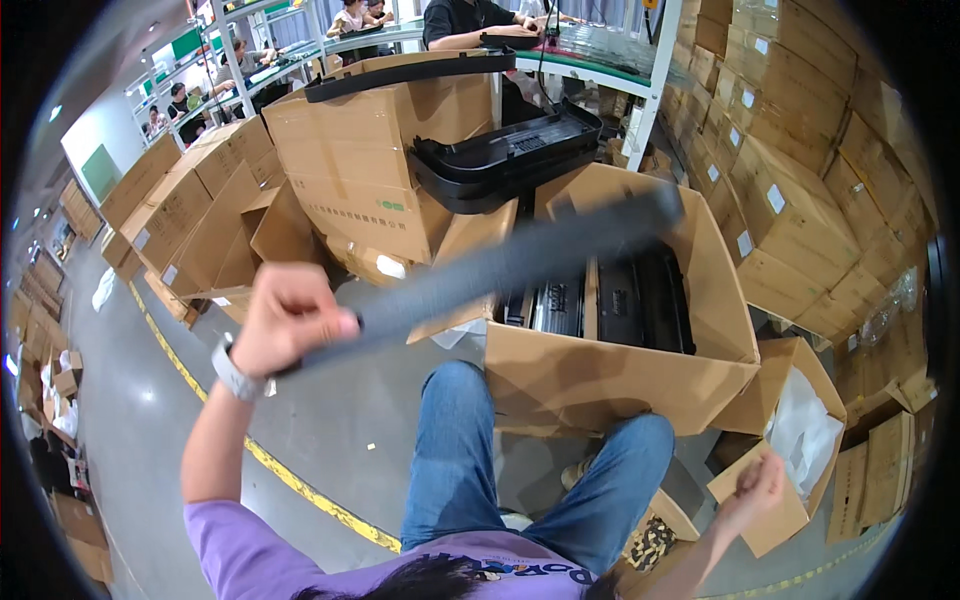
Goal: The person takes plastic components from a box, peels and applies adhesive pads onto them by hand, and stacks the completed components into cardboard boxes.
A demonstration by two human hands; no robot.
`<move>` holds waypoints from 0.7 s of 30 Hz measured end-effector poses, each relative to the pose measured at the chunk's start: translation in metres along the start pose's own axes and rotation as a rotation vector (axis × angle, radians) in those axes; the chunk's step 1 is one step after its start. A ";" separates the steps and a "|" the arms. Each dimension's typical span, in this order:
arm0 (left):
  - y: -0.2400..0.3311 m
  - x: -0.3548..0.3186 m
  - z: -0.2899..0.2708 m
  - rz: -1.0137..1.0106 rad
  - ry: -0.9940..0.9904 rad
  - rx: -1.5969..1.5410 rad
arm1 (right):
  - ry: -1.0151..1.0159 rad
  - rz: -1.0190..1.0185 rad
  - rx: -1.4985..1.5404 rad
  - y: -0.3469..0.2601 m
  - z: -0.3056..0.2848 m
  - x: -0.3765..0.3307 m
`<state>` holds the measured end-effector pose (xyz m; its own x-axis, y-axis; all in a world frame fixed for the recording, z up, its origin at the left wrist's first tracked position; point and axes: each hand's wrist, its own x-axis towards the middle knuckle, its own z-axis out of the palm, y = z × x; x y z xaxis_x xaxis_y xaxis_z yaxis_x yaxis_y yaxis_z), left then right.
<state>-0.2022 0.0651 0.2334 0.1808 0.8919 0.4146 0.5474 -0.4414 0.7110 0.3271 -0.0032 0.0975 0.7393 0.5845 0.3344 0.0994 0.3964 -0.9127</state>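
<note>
L hand (290,325) fingers grip nr. end of long dark-grey plastic strip (500,265), blurred, far end over open brown cardboard carton (620,385) w/ black moulded plastic parts (645,300). R hand (754,490) fingers curled, grip can't tell, nr. white plastic bag (806,430).

I see the strip (505,262) as dark grey, one plain tone along its length. The shirt (255,550) is purple with dark lettering, the wristband (236,372) pale grey, the jeans (450,430) faded blue. I make out black on the moulded tray (510,160), brown on the open carton (610,378), white on the plastic bag (805,430), and yellow on the line (310,489) crossing grey floor (340,425).
</note>
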 end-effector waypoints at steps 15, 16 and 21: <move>-0.094 0.344 -0.113 0.507 0.288 1.533 | -0.483 -0.468 -0.827 0.137 0.066 -0.042; -0.104 0.354 -0.115 0.457 0.299 1.549 | -0.485 -0.455 -0.843 0.140 0.066 -0.041; -0.150 0.395 -0.135 0.460 0.199 1.534 | -0.454 -0.368 -0.876 0.144 0.094 -0.038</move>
<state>-0.3238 0.4705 0.3672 0.5154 0.6385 0.5716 0.7618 -0.0359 -0.6468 0.2512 0.0983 -0.0248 0.2648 0.8144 0.5163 0.8474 0.0590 -0.5276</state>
